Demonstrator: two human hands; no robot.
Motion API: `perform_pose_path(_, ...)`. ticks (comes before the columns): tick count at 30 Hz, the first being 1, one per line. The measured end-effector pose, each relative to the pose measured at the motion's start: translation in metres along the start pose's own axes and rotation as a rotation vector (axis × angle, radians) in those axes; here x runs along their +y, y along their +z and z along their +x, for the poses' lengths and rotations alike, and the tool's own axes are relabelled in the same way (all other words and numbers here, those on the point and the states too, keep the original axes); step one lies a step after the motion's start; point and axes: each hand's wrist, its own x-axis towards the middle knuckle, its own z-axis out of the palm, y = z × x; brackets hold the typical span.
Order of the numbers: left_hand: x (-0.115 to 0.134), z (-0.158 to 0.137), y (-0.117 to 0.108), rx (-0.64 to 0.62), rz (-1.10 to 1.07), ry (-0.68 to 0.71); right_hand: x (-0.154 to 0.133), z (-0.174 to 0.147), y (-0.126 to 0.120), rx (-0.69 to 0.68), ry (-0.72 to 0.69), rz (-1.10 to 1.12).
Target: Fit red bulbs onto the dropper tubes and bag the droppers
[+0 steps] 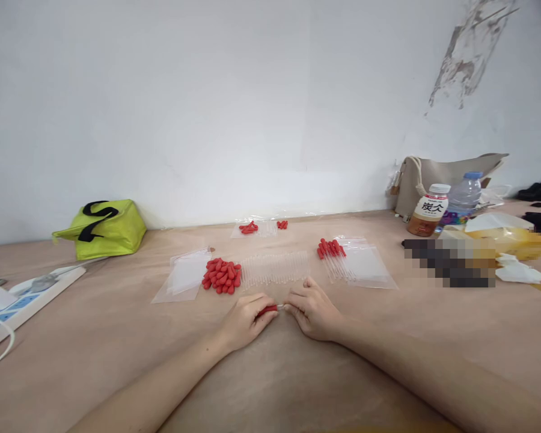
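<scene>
My left hand is closed around a red rubber dropper bulb, whose open end points right. Facing it, my right hand pinches a thin clear glass tube. The tube's tip meets the bulb's end; how deep it sits I cannot tell. Beyond my left hand lies a pile of loose red bulbs. A row of clear glass tubes lies beside that pile. To the right, several assembled droppers with red bulbs rest at the edge of a clear plastic bag.
Clear plastic bags lie at left and right. A packet of bulbs and tubes lies near the wall. A power strip and lime-green bag are left; bottles and a beige bag stand right.
</scene>
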Motion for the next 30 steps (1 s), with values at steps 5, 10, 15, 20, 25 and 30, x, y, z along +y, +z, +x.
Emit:
perform_pose_path(5, -0.003, 0.002, -0.004, 0.020, -0.006, 0.039, -0.001, 0.004, -0.005, -0.041, 0.018, -0.009)
perform_pose_path(10, -0.007, -0.002, -0.005, 0.142, -0.023, 0.020, -0.007, 0.008, -0.021, -0.102, -0.005, -0.187)
perform_pose_path(15, -0.003, -0.007, -0.003, 0.200, -0.072, -0.206, 0.016, 0.012, -0.034, -0.071, 0.290, -0.270)
perform_pose_path(20, -0.003, -0.005, -0.005, 0.056, -0.077, -0.193, 0.067, 0.022, -0.036, -0.016, 0.756, -0.325)
perform_pose_path(25, -0.004, -0.003, -0.006, 0.009, -0.076, -0.162, 0.081, 0.023, -0.022, -0.035, 0.855, -0.405)
perform_pose_path(30, -0.004, -0.003, -0.006, 0.003, -0.081, -0.172, 0.079, 0.019, -0.016, -0.086, 0.869, -0.418)
